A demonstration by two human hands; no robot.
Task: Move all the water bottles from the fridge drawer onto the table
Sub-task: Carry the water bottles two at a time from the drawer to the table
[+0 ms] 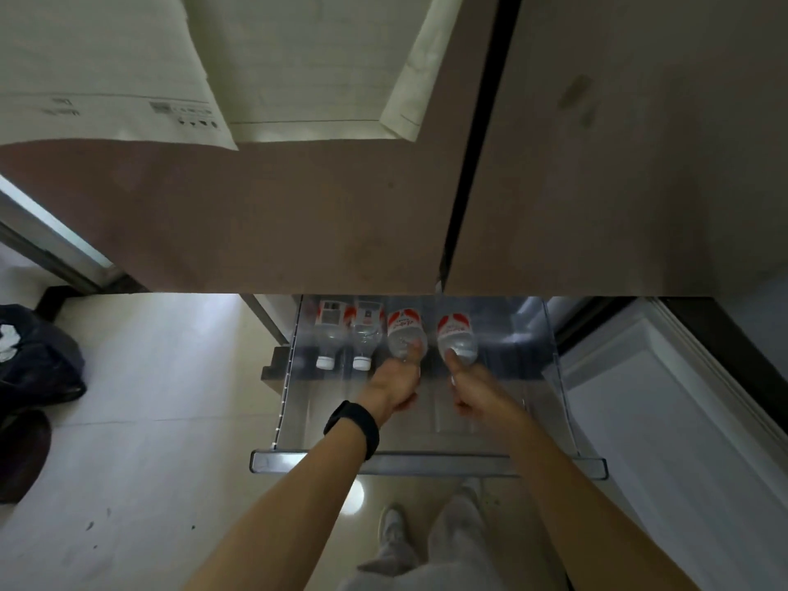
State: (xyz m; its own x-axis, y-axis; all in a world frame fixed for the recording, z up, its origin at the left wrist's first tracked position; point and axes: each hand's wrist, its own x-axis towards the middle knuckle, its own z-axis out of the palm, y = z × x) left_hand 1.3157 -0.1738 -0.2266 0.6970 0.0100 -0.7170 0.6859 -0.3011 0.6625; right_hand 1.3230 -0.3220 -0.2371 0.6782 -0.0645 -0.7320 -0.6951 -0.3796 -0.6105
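Several clear water bottles with red and white labels lie side by side, caps toward me, in the open clear plastic fridge drawer [426, 462]. My left hand [394, 383], with a black band on its wrist, grips the neck of the third bottle [406, 330]. My right hand [473, 390] grips the neck of the rightmost bottle [455, 332], thumb on top. The two left bottles [330, 334] [366, 334] lie untouched, their white caps showing. The far ends of the bottles are hidden under the fridge doors.
The brown upper fridge doors [298, 215] hang over the drawer's back, with papers [106, 78] stuck on them. The open lower door [665, 411] stands to the right. A dark bag [34, 356] lies on the tile floor at the left. My legs and shoe [392, 526] are below the drawer.
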